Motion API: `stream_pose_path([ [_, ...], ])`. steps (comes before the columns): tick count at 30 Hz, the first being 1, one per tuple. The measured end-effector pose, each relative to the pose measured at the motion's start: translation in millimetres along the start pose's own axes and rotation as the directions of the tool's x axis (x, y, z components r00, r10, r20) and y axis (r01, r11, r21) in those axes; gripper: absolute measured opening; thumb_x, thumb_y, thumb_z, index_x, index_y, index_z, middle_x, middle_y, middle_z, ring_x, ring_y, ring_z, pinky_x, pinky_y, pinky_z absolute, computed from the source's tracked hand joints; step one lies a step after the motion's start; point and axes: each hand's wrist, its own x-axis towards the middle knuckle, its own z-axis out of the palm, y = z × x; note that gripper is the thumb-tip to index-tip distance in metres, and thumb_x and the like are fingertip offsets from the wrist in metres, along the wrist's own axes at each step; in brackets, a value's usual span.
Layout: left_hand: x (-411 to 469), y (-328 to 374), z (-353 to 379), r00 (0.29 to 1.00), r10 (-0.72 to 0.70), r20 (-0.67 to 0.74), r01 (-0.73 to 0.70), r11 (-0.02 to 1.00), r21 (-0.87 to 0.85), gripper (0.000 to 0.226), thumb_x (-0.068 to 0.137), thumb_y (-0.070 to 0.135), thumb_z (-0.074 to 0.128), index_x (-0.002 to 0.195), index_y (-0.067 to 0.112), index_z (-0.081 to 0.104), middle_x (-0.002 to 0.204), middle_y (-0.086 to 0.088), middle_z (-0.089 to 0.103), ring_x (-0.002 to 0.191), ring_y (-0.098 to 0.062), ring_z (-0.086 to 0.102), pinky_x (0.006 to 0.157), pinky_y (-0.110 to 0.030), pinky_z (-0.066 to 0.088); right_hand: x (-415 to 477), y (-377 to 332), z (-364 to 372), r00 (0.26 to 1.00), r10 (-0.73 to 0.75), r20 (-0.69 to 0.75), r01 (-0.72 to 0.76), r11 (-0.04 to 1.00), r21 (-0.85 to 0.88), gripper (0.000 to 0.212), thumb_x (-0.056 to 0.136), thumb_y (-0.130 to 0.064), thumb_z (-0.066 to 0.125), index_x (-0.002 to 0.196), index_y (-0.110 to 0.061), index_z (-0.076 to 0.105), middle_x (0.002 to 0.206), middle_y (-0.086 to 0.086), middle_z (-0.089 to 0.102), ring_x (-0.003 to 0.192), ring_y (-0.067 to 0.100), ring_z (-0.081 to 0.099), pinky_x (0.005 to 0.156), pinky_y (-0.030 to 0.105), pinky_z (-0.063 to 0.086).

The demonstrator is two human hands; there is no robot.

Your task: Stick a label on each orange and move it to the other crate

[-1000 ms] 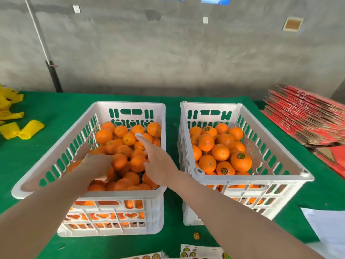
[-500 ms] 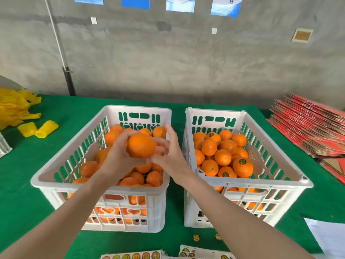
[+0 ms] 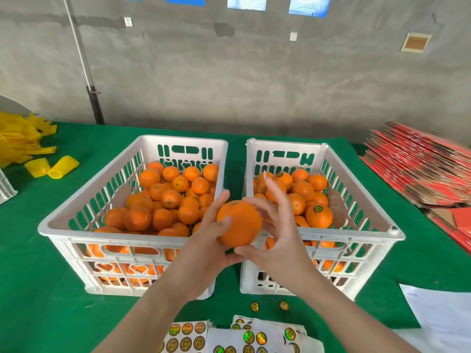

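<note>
1. Table (image 3: 38, 289), covered in green cloth, carrying everything below.
2. Left crate (image 3: 102, 236), white slotted plastic, heaped with oranges.
3. Right crate (image 3: 356, 235), same make, standing just beside the first. It is less full, and its oranges sit against the far and left walls. One labelled orange (image 3: 318, 215) near the front shows a round dark sticker on top.
4. Flattened red cartons (image 3: 420, 169), stacked at the table's right edge.
5. White paper (image 3: 441, 317), near right corner.
6. Yellow foam nets (image 3: 23, 141), piled far left.
7. Label sheets (image 3: 188, 337), near edge, with rows of round shiny stickers.
8. Left hand (image 3: 204, 250), fingers curled behind the held orange, thumb pressed on its near face.
9. Right hand (image 3: 277, 240), thumb under the fruit and middle fingers bent over its far side, so it grips too. The index finger stands up straight, blurred.
10. Held orange (image 3: 238, 222), raised between the two crates above their near rims. It is round and bright orange with finely pitted peel, and has a small stem dimple at the top.
11. Two loose stickers (image 3: 254, 306), on the cloth in front of the right crate.
</note>
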Motion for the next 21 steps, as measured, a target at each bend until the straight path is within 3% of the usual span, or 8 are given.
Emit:
stream_pose_path([
  [1, 1, -4, 6, 0.999, -0.015, -0.045, 0.014, 1.0, -0.01, 0.069, 0.066, 0.043, 0.082, 0.129, 0.038, 0.054, 0.133, -0.008, 0.051, 0.113, -0.036, 0.06, 0.081, -0.04, 0.056, -5, -2, -3, 1.0, 0.001, 0.008, -0.001, 1.0, -0.029, 0.104, 0.069, -0.017, 0.079, 0.142, -0.05, 0.013, 0.131, -0.017, 0.05, 0.127, 0.008, 0.045, 0.1, 0.025, 0.044],
  [4, 2, -13, 14, 0.983, -0.017, -0.181, 0.011, 0.999, -0.036, 0.055, 0.073, 0.037, 0.065, 0.125, 0.023, 0.057, 0.131, -0.013, 0.054, 0.111, -0.034, 0.061, 0.082, -0.042, 0.056, -15, -9, -18, 0.996, 0.046, 0.077, -0.046, 0.999, -0.001, 0.092, 0.071, -0.018, 0.08, 0.139, -0.046, 0.026, 0.136, -0.016, 0.047, 0.127, 0.003, 0.045, 0.102, 0.022, 0.041],
  [6, 0, -15, 16, 0.974, -0.038, -0.223, 0.032, 0.999, -0.03, 0.058, 0.069, 0.036, 0.064, 0.124, 0.02, 0.056, 0.127, -0.014, 0.057, 0.108, -0.034, 0.061, 0.075, -0.038, 0.056, -18, -16, -27, 0.99, 0.134, 0.036, -0.138, 0.978, 0.158, 0.056, 0.07, -0.021, 0.081, 0.117, -0.041, 0.057, 0.133, -0.016, 0.052, 0.122, 0.0, 0.05, 0.097, 0.026, 0.045],
  [8, -2, -16, 19, 0.969, -0.074, -0.237, 0.072, 0.997, -0.017, 0.064, 0.065, 0.038, 0.066, 0.124, 0.019, 0.053, 0.124, -0.015, 0.058, 0.103, -0.038, 0.06, 0.063, -0.031, 0.055, -21, -18, -30, 0.972, 0.232, -0.036, -0.216, 0.943, 0.254, 0.016, 0.074, -0.022, 0.078, 0.082, -0.034, 0.071, 0.122, -0.017, 0.06, 0.111, -0.004, 0.056, 0.09, 0.026, 0.046],
  [10, -2, -19, 21, 0.969, -0.094, -0.229, 0.092, 0.996, -0.018, 0.066, 0.063, 0.039, 0.067, 0.124, 0.018, 0.053, 0.12, -0.016, 0.059, 0.092, -0.034, 0.063, 0.059, -0.029, 0.053, -23, -17, -26, 0.956, 0.29, -0.031, -0.277, 0.937, 0.214, 0.018, 0.079, -0.017, 0.071, 0.067, -0.03, 0.072, 0.116, -0.016, 0.063, 0.108, -0.002, 0.057, 0.089, 0.028, 0.044],
  [13, -1, -22, 25, 0.969, -0.099, -0.225, 0.104, 0.995, 0.01, 0.058, 0.067, 0.038, 0.065, 0.12, 0.016, 0.056, 0.11, -0.014, 0.064, 0.081, -0.026, 0.066, 0.06, -0.029, 0.053, -27, -18, -20, 0.948, 0.319, -0.007, -0.314, 0.935, 0.163, 0.026, 0.082, -0.013, 0.069, 0.062, -0.03, 0.071, 0.116, -0.013, 0.061, 0.104, -0.004, 0.056, 0.077, 0.011, 0.045],
  [15, 0, -24, 26, 0.967, -0.104, -0.234, 0.11, 0.994, 0.015, 0.053, 0.069, 0.036, 0.064, 0.117, 0.017, 0.057, 0.104, -0.012, 0.066, 0.078, -0.024, 0.066, 0.059, -0.029, 0.053, -27, -18, -19, 0.947, 0.321, -0.023, -0.315, 0.939, 0.135, 0.025, 0.082, -0.016, 0.069, 0.063, -0.032, 0.07, 0.116, -0.015, 0.06, 0.1, -0.008, 0.056, 0.072, 0.008, 0.044],
  [21, -2, -24, 30, 0.956, -0.114, -0.27, 0.123, 0.992, 0.019, 0.048, 0.068, 0.034, 0.063, 0.113, 0.019, 0.056, 0.106, -0.013, 0.064, 0.08, -0.027, 0.064, 0.054, -0.026, 0.052, -26, -14, -16, 0.957, 0.282, -0.065, -0.281, 0.959, 0.019, 0.02, 0.083, -0.022, 0.068, 0.068, -0.034, 0.068, 0.113, -0.024, 0.058, 0.109, -0.001, 0.054, 0.086, 0.025, 0.049],
])
